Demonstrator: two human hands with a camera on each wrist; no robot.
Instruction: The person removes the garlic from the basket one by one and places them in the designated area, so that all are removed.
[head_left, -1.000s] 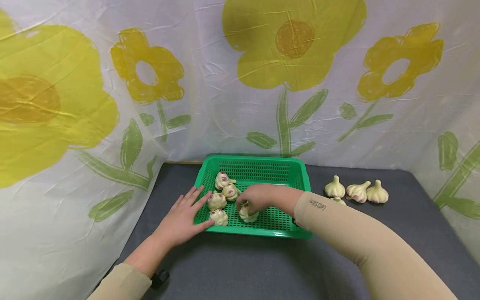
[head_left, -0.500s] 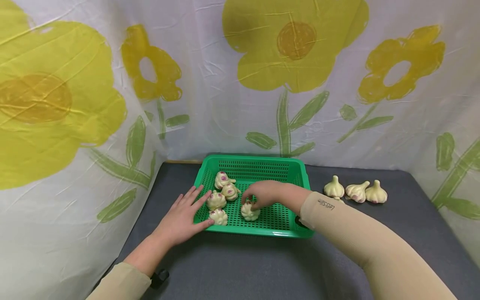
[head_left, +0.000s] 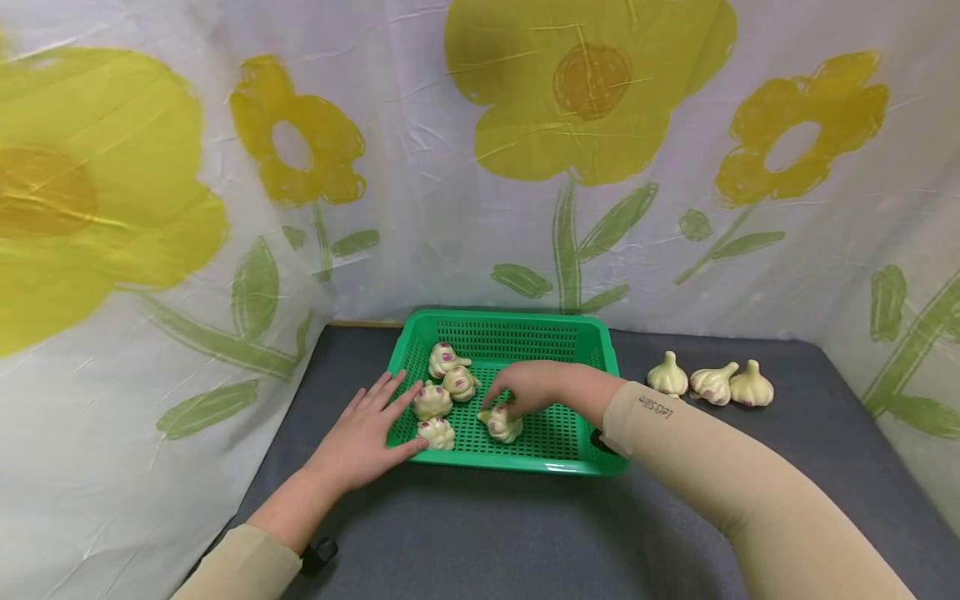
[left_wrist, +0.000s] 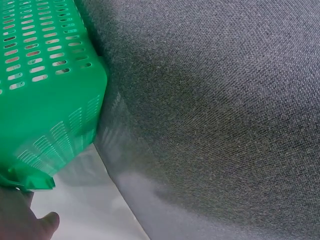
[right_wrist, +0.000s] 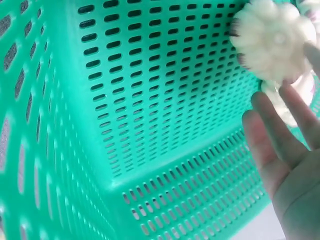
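Observation:
In the head view, my right hand [head_left: 525,389] reaches into a green plastic basket [head_left: 517,468], its fingertips right at a garlic bulb [head_left: 504,425]. That bulb lies tipped on the basket floor, stem toward the left. The right wrist view shows the garlic bulb [right_wrist: 272,40] root end toward the camera, with the fingers [right_wrist: 280,130] loosely extended beside it. My left hand [head_left: 367,433] is spread with its fingers over the basket's left rim and holds no bulb. Several other garlic bulbs [head_left: 432,402] line the basket's left side.
On the dark grey tabletop [head_left: 480,533], right of the basket, more garlic bulbs [head_left: 712,383] stand and lie in a group, partly behind the right sleeve [head_left: 697,450]. A white cloth with painted flowers [head_left: 420,233] hangs behind and at both sides.
The garlic bulb under my right hand has gone from upright to tipped over, stem leftward. The right hand has shifted slightly right and its fingers have loosened. The left hand stays put.

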